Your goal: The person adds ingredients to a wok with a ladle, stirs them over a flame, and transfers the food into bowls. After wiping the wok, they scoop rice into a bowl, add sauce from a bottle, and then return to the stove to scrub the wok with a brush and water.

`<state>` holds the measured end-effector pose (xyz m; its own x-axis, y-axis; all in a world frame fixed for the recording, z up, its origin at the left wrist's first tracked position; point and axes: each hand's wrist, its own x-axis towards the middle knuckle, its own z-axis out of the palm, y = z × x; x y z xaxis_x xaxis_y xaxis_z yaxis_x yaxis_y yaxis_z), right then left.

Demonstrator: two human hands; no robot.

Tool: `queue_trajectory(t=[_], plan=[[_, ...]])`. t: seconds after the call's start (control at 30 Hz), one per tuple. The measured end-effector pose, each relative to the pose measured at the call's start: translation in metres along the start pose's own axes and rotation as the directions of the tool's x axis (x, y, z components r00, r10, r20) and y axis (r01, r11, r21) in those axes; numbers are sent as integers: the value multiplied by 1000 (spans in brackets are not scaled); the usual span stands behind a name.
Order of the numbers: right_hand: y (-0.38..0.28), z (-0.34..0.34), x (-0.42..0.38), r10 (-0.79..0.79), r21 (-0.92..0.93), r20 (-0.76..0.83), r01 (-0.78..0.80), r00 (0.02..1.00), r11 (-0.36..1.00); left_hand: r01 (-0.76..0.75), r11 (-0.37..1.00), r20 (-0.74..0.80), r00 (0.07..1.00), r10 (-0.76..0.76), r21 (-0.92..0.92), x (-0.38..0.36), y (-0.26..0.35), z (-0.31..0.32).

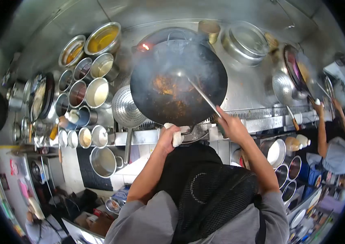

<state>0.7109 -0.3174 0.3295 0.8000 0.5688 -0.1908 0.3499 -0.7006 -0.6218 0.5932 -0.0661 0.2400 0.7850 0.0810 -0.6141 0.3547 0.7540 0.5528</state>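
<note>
A large black wok (140, 77) sits on the stove with smoke rising from it. Browned food (166, 87) lies inside, partly veiled by the smoke. My left hand (166, 139) is closed on a folded white cloth (177, 138) at the near edge of the wok, where a handle shows beside it. With my right hand (232, 127) I grip a long-handled metal ladle (201, 93), whose round bowl is down in the wok among the food and smoke. A perforated strainer (127, 106) rests just left of the wok, its handle pointing toward me.
Metal pots of sauces and seasonings (98, 92) crowd the left, with bowls of yellow liquid (104, 38) behind. A flame (145, 46) shows at the wok's back left. A covered steel pot (245, 42) stands back right. Another person (337, 154) works at a wok far right.
</note>
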Motion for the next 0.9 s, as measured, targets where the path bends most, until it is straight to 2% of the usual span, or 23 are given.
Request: queue_trajectory(t=[0.07,0.1,0.13,0.2,0.23,0.27,0.33,0.37,0.4,0.43,0.47,0.5,0.57,0.6,0.67,0.7,0.77,0.8,0.87,0.9], plan=[[-8,10,-49,-10,163,-154,35,988,986,-19,993,37,999,14,114,7,5,-25],[-27,7,-71,203,234,-92,-177,975,956,-24,985,44,999,16,171,-3,17,-23],[-45,6,-89,402,292,-19,-380,915,878,-1,986,62,998,-10,169,-2,20,-32],[-56,26,-112,437,272,-226,-374,871,886,-11,979,82,997,-6,203,-3,24,-52],[-70,25,-118,531,256,-225,-476,817,841,14,971,68,997,-31,237,-10,31,-53],[-71,33,-123,455,201,-331,-409,827,890,36,968,85,995,-59,249,-13,32,-59],[-86,42,-136,468,147,-392,-449,792,882,85,931,130,982,-139,355,-20,37,-67],[-93,47,-142,514,151,-383,-497,767,854,11,935,89,995,-45,355,-28,33,-63],[-99,52,-149,559,156,-373,-543,741,825,22,926,116,991,-71,376,-32,33,-64],[-97,65,-154,448,181,-468,-413,762,892,15,908,151,985,-86,419,-35,34,-66],[-99,74,-161,442,146,-488,-429,753,891,8,888,184,977,-104,460,-38,34,-68],[-107,83,-169,497,199,-456,-459,739,866,15,878,208,970,-130,479,-41,40,-67],[-123,98,-189,571,290,-407,-492,713,821,136,751,225,906,-358,646,-47,50,-64],[-129,112,-208,534,268,-451,-463,715,845,131,735,240,895,-377,665,-48,43,-64],[-150,129,-249,515,270,-471,-438,716,857,33,828,268,938,-219,559,-55,24,-68],[-165,131,-266,536,286,-483,-453,693,844,55,803,263,929,-259,594,-61,21,-68],[-198,137,-301,767,430,-241,-644,595,633,79,759,303,887,-349,646,-67,10,-73],[-203,146,-323,810,511,-188,-648,556,564,94,731,329,849,-413,675,-72,2,-74],[-215,174,-365,877,694,-195,-571,439,440,117,683,301,835,-461,721,-97,-10,-69],[-219,192,-385,878,685,-278,-561,390,465,109,676,311,827,-469,729,-109,-18,-69]])
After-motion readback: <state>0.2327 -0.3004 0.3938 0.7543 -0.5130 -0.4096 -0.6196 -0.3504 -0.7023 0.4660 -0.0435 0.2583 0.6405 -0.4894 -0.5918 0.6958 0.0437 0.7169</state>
